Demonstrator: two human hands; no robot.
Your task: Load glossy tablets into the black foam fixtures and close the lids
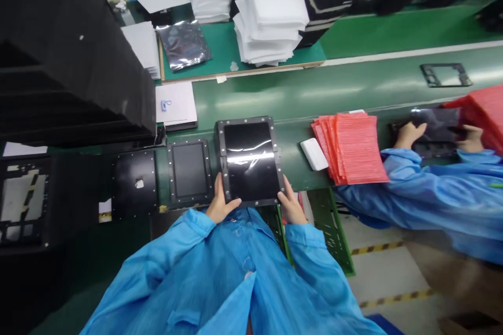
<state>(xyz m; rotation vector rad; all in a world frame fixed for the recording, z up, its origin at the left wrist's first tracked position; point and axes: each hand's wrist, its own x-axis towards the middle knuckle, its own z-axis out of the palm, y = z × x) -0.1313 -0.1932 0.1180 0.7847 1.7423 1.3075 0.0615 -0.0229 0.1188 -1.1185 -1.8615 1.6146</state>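
My left hand (221,201) is closed on the lower left edge of a black-framed panel (249,162), thumb on the corner and fingers along the side; my right hand (292,202) grips the lower right edge, its thumb on the front face of the rim. The panel lies directly in front of my body at the near edge of the green bench (294,138), glossy face up; whether its underside is borne by the bench or by my hands alone, I cannot tell. Good handling, in my judgement, calls for even pressure from both sides, contact kept to the studded rim, and thumbs clear of the glossy screen, where any print would show against the reflections. The sleeves should be kept from brushing the face. Just left stands a smaller framed panel (190,170), close enough that a sideways swing could knock it; beyond it is a black plate (134,184) with a pale patch. To the right are a white block (314,154) and a fanned stack of red sleeves (359,147), and past these a co-worker's hands (409,135) hold a dark item. Beyond the panel, at the far side, stands a white stack (277,0) of sheets beside a silvery bag (184,44).
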